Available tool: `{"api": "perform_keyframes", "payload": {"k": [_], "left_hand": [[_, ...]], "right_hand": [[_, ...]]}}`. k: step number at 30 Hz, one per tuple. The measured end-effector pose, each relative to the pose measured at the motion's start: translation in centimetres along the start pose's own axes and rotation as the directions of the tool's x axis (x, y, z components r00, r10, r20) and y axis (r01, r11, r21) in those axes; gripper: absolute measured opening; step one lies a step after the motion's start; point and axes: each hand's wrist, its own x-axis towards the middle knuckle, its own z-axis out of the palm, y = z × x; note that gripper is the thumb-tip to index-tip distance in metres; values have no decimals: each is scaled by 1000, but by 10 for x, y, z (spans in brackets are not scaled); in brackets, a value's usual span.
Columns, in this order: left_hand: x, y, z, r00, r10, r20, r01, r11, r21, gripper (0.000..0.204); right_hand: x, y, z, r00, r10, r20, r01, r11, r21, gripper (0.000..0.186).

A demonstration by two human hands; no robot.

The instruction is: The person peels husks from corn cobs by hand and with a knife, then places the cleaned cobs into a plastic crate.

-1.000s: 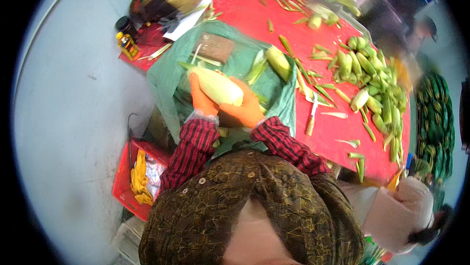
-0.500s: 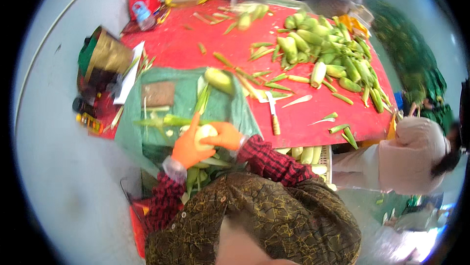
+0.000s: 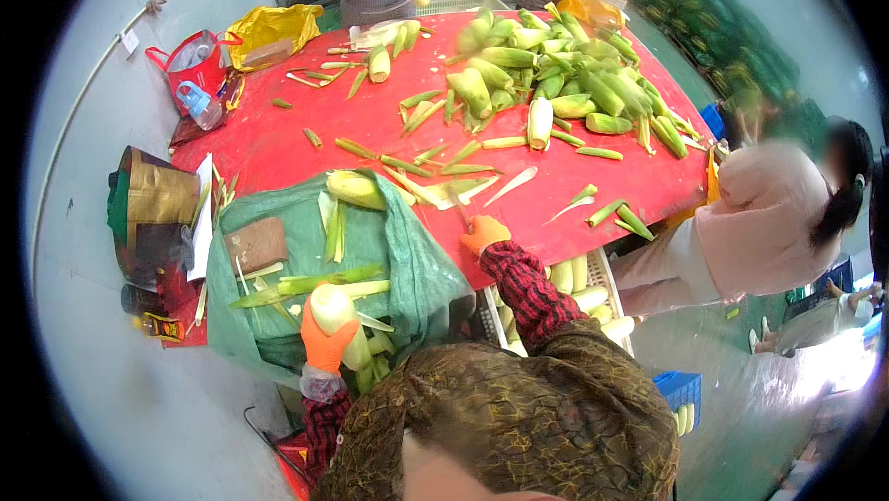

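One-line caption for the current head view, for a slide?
Left hand holds a pale corn ear over green cloth; right hand grips a knife at the red table.

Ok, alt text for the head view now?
Orange-gloved left grip holds a pale corn ear near a green sheet; the right grip is at a knife on a red table. Piled green corn lies beyond.

On your left there's a plain, pale blue-grey wall point(image 3: 111, 84) — a thin cable or pipe point(image 3: 155, 5) runs along it. Ahead of you spreads the broad red tabletop point(image 3: 241, 144), and off to your right, greenish floor point(image 3: 718, 344) — glaring white light point(image 3: 824, 376) hits its far side.
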Motion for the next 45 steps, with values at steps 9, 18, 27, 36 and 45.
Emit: {"api": "perform_keyframes", "payload": {"k": [9,18,27,36,45], "left_hand": [[-4,7,-4,995,74,73,-78,995,56,75],[-8,17,3,961,75,267,-170,921,352,79],[-33,12,5,950,-93,300,102,995,-15,83],[-40,13,-3,921,-165,352,191,981,-41,77],[-34,9,9,953,-72,295,115,984,-132,64]], "right_hand": [[-24,-19,-12,962,57,268,-264,-73,962,20],[-116,-109,-77,695,-616,370,-74,451,890,46],[-153,-135,-75,546,-806,228,710,590,385,33],[-151,-151,-67,401,-866,300,842,477,251,24],[-142,-149,-41,449,-881,145,864,470,179,33]]}}
